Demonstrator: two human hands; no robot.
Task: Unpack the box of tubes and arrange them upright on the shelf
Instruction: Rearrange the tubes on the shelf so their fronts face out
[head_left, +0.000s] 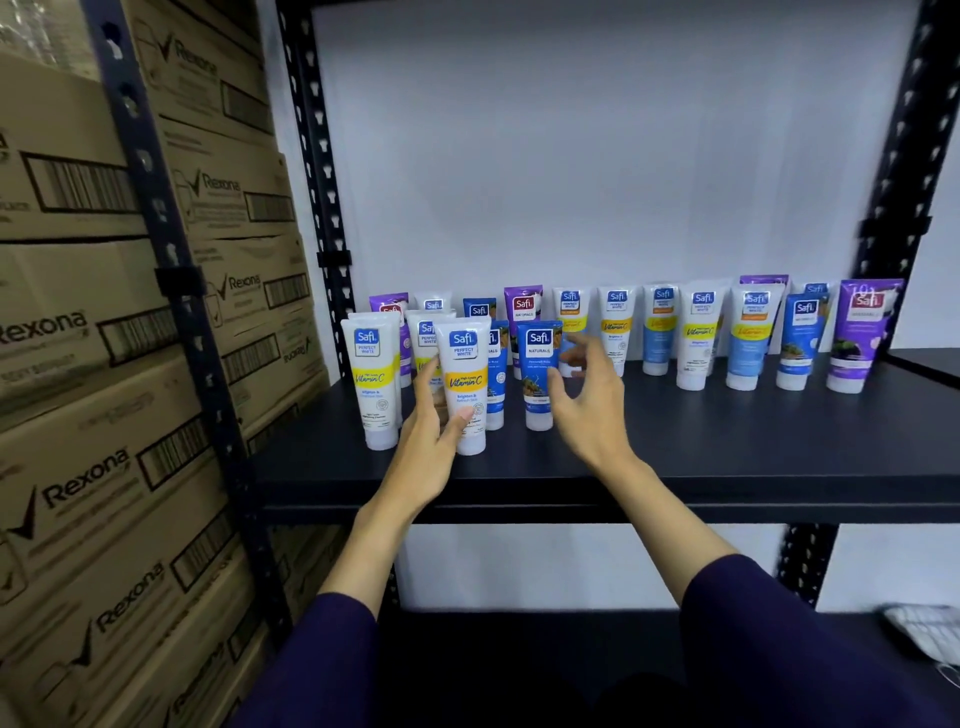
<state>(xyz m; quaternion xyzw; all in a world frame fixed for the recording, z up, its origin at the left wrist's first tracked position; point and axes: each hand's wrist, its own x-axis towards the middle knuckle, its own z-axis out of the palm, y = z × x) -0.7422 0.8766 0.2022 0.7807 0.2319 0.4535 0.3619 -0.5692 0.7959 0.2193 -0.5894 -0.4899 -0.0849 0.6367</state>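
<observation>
A white tube (464, 387) with a yellow band and the words "Vitamin C" is held by the left hand (434, 441): the thumb is pressed on its lower front and the fingers are curled behind it. The tube stands cap down on the dark shelf (727, 447), near the front edge. Just left of this hand, a second white tube (371, 382) of the same kind is seen upright, and another white tube (428, 338) is partly hidden behind the held one.

The right hand (589, 400) is open, with the fingers spread and slightly bent, and nothing is held in it. A blue tube (539, 374) stands upright just left of this hand; whether the thumb touches it cannot be told.

Behind and to the right of the right hand, a row of tubes is arranged upright along the back of the shelf, among them a white tube with yellow print (698, 338), a light blue tube (748, 338) and a purple tube (860, 338) at the far end. Well to the left of the left hand, brown cartons (104, 322) printed "Rexona" are stacked beside the black shelf post (166, 260).
</observation>
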